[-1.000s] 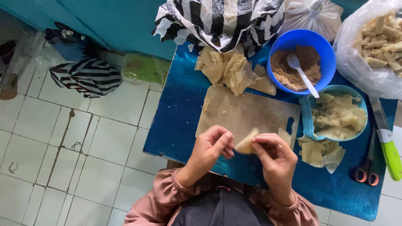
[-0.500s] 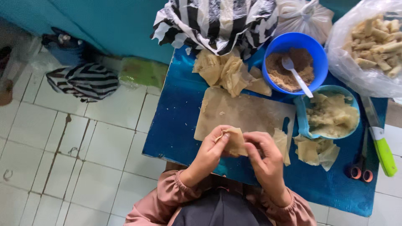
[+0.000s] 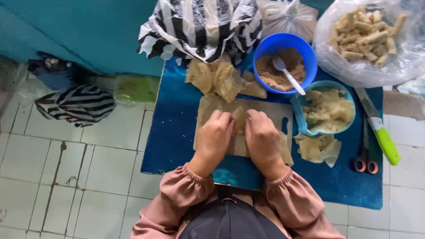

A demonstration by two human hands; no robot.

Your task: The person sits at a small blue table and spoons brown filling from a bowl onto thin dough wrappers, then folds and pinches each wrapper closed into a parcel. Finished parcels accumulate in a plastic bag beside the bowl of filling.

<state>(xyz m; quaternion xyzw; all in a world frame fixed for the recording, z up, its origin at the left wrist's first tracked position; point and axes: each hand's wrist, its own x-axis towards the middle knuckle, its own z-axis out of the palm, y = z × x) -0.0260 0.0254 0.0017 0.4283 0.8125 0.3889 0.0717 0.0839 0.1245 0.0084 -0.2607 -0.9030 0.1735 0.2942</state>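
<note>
— How do our hands sit?

— Our left hand [image 3: 214, 135] and right hand [image 3: 262, 135] lie side by side, backs up, fingers curled downward and knuckles pointing away from us.

— And the fingertips?

— Pinched toward each other in the narrow gap between both hands. Our wrists angle inward, forearms in gathered pink sleeves.

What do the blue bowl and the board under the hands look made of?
Blue bowl: likely plastic, with a glossy, uniform colour and a thin rim. Board: probably wood, matte pale brown; its handle slot shows at the right end.
</note>
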